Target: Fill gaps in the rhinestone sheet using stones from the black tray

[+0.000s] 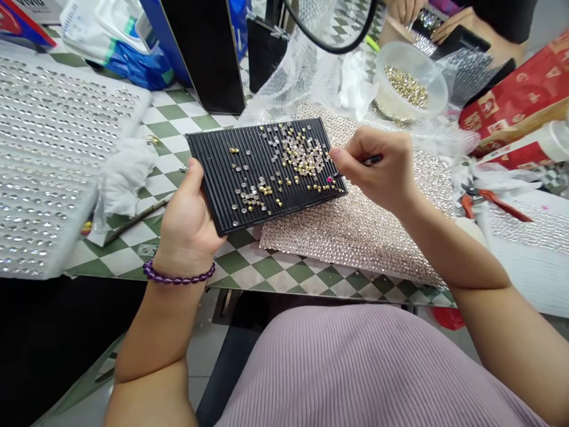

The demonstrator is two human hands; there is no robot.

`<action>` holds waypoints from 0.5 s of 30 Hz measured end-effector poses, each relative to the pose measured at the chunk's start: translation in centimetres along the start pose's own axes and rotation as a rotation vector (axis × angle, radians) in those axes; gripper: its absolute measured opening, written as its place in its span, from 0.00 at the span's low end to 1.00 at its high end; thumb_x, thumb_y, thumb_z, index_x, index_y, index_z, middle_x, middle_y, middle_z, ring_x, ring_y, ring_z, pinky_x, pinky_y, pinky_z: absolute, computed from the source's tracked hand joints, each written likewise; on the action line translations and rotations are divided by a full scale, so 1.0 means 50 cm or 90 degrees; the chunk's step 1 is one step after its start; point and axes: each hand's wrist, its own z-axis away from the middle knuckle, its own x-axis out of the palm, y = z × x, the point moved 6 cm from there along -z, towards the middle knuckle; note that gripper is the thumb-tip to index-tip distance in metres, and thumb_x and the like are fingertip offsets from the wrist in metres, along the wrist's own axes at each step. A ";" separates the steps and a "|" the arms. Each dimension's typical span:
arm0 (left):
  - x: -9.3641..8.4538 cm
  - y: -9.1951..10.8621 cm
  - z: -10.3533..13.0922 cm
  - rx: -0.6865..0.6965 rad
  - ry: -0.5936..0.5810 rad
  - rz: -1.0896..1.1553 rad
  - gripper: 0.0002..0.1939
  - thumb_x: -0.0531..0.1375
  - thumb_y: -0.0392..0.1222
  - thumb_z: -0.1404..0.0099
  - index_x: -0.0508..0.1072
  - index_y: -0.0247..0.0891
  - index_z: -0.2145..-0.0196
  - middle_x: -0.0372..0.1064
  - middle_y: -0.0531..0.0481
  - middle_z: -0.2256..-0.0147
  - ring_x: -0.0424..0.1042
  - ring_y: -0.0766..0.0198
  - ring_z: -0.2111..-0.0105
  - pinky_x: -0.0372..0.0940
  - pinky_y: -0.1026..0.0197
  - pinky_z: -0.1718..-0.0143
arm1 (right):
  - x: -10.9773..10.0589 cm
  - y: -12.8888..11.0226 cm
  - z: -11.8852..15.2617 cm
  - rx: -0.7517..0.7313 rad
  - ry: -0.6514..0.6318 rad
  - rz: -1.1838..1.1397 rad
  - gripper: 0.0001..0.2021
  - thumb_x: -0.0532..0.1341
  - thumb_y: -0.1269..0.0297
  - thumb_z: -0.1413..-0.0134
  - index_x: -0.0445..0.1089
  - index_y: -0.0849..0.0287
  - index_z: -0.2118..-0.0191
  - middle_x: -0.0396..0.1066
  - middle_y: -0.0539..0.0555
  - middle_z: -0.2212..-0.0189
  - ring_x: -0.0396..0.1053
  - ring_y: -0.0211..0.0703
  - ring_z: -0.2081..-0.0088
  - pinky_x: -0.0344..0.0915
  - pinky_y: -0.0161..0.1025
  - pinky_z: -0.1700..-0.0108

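Note:
My left hand (189,216) grips the left end of a black ridged tray (217,172), its thumb on the near-left edge, holding it tilted above the table. Loose rhinestones (302,155), some clear and some gold-toned, lie scattered in the grooves, thickest toward the right. My right hand (377,169) is closed around a thin dark pen-like tool (371,160) at the tray's right edge. A small pink tip (329,179) shows by the stones there; most of the tool is hidden by my fingers. Below the tray lies a sheet covered with rhinestones (355,231).
A sheet of clear gems (66,160) lies at left beside crumpled tissue (127,178) and a dark stick (137,218). Behind stand a dark upright panel (207,56) and a plastic bowl (438,89) of stones. Red-handled pliers (498,201) lie right. Another person's hands (457,26) work at far right.

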 end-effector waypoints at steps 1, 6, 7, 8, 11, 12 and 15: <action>-0.001 0.000 0.000 0.001 0.000 -0.003 0.25 0.40 0.50 0.30 0.70 0.34 0.53 0.68 0.46 0.50 0.66 0.53 0.47 0.50 0.38 0.40 | 0.002 0.001 0.001 -0.001 -0.001 0.002 0.18 0.59 0.65 0.46 0.53 0.61 0.82 0.54 0.47 0.84 0.50 0.26 0.80 0.47 0.31 0.77; -0.003 -0.002 0.000 -0.004 0.009 -0.008 0.25 0.40 0.50 0.30 0.69 0.34 0.52 0.66 0.45 0.48 0.64 0.52 0.45 0.50 0.38 0.40 | 0.030 0.012 -0.005 -0.025 -0.015 -0.002 0.18 0.59 0.68 0.46 0.52 0.61 0.82 0.53 0.46 0.84 0.49 0.26 0.80 0.49 0.31 0.76; -0.003 -0.002 0.000 -0.004 0.012 -0.009 0.25 0.40 0.50 0.30 0.69 0.34 0.52 0.66 0.45 0.48 0.63 0.52 0.45 0.51 0.38 0.40 | 0.036 0.015 -0.006 -0.031 -0.021 -0.004 0.17 0.59 0.68 0.47 0.52 0.62 0.82 0.53 0.46 0.85 0.49 0.26 0.80 0.49 0.31 0.76; -0.004 -0.002 0.000 -0.004 0.016 -0.009 0.24 0.41 0.50 0.30 0.69 0.34 0.52 0.66 0.46 0.47 0.63 0.52 0.45 0.51 0.39 0.40 | 0.041 0.019 -0.006 -0.033 -0.025 -0.006 0.17 0.59 0.69 0.47 0.53 0.62 0.82 0.53 0.46 0.85 0.49 0.26 0.80 0.49 0.31 0.75; -0.003 -0.001 0.000 -0.002 0.020 -0.010 0.24 0.40 0.50 0.30 0.69 0.35 0.51 0.64 0.46 0.46 0.62 0.52 0.44 0.52 0.39 0.40 | 0.040 0.027 -0.004 -0.020 -0.018 -0.002 0.17 0.59 0.67 0.47 0.53 0.62 0.82 0.54 0.46 0.84 0.49 0.26 0.80 0.49 0.31 0.76; -0.003 -0.002 -0.001 -0.002 0.019 -0.011 0.24 0.40 0.50 0.30 0.68 0.35 0.51 0.64 0.46 0.46 0.62 0.52 0.44 0.52 0.39 0.40 | 0.035 0.028 -0.002 -0.011 -0.011 0.001 0.17 0.59 0.67 0.46 0.53 0.62 0.82 0.54 0.46 0.84 0.49 0.26 0.80 0.48 0.31 0.76; -0.002 -0.002 -0.001 0.005 0.005 -0.006 0.24 0.40 0.49 0.29 0.67 0.34 0.49 0.63 0.46 0.45 0.60 0.54 0.42 0.51 0.41 0.39 | 0.019 0.025 0.001 0.010 0.013 0.004 0.18 0.59 0.65 0.45 0.54 0.61 0.82 0.56 0.47 0.84 0.50 0.27 0.79 0.47 0.31 0.77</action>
